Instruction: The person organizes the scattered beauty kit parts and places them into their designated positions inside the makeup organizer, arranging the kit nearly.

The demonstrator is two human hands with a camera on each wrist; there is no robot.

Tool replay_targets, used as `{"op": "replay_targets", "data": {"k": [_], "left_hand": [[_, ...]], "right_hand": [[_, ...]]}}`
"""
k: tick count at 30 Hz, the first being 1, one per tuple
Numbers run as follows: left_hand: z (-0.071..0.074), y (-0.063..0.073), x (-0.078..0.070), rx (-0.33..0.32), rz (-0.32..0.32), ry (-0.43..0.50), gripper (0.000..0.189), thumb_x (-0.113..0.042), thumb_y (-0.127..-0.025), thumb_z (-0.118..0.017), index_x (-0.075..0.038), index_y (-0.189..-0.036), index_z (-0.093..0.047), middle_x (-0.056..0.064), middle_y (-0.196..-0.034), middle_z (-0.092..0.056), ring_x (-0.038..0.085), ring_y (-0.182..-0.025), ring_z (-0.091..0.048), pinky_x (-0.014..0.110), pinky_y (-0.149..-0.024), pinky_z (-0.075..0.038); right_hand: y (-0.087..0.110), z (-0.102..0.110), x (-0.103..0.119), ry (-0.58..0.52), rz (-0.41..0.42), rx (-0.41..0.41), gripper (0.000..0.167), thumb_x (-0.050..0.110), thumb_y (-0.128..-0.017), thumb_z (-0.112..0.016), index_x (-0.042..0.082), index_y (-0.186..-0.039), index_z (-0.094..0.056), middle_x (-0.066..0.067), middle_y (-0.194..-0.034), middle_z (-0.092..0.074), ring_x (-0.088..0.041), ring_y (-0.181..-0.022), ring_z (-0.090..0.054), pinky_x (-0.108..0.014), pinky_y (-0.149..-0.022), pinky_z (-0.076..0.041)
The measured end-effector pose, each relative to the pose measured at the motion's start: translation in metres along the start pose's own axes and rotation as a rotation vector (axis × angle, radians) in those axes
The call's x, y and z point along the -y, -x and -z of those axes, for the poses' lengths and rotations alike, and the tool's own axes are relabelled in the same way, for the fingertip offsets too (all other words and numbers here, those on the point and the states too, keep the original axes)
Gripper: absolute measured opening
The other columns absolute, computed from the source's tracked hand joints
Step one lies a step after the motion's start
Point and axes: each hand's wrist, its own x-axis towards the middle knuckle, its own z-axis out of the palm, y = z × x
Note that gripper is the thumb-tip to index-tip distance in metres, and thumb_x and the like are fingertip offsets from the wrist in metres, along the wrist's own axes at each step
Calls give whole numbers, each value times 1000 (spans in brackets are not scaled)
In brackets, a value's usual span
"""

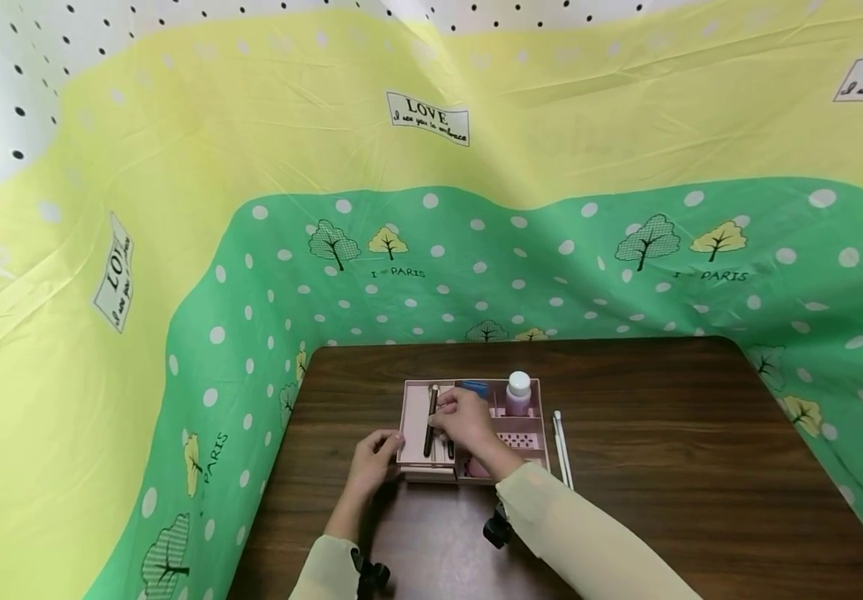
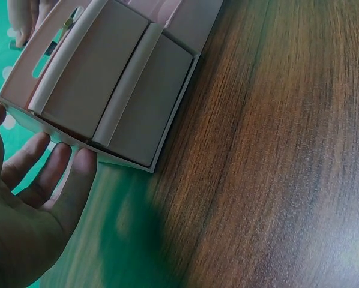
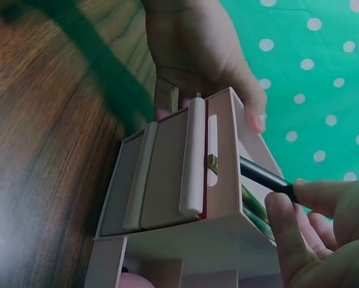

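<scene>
A pink desk organizer stands on the table, with two drawers stacked in its front left. My left hand grips its left side, thumb over the top rim and fingers against the outer wall. Over the open top tray, my right hand pinches a dark-handled makeup brush with a pale tip. It stands at a slant above the tray. Beneath that hand, further dark handles lie in the tray, partly hidden by the fingers.
A white-capped bottle and a blue item sit in the organizer's back compartments. In the front one is a pink rounded thing. Two thin white sticks lie to the right on the wooden table. A patterned curtain surrounds it.
</scene>
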Motion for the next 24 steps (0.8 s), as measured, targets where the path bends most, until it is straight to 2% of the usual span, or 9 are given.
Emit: {"op": "replay_targets", "data": {"k": [5,10,16,19,24], "left_hand": [[-1,-1,5,-14,-5,0,29,-18,-100,-67,6,-115,-70,4,-97,-67,14,-88,-64,36,-67,-63],[-2,-5,13,-30,-17,-16,31,-20,-100,-66,7,-116,-68,5,-97,-67,13,-86,-64,40,-66,-63],[-4,-2,7,-23,-22,-13,30,-19,-100,-67,7,-115,-69,6,-98,-68,12,-85,-64,43,-69,-63],[-3,-2,5,-10,-17,-10,30,-18,-100,-66,8,-116,-69,6,-99,-68,13,-86,-65,47,-71,-63],[1,-14,22,-12,-5,-2,32,-20,-101,-66,7,-118,-68,3,-100,-68,12,-88,-65,47,-71,-63]], "right_hand": [[-5,-6,0,46,-6,6,28,1,-79,-83,-2,-104,-69,-8,-79,-75,-28,-56,-71,-34,-51,-60],[-9,-11,6,174,4,-15,27,1,-78,-84,-1,-102,-71,-3,-70,-72,-21,-49,-67,-27,-47,-55],[-9,-13,11,333,37,-43,16,-4,-77,-74,5,-91,-75,1,-57,-67,-10,-43,-60,-25,-50,-53],[-9,-13,10,346,50,-40,16,-5,-78,-72,5,-91,-76,0,-57,-68,-10,-43,-61,-25,-52,-54],[-12,-12,7,307,65,-15,21,-4,-77,-74,2,-97,-77,-3,-61,-70,-11,-46,-63,-26,-54,-56]]}}
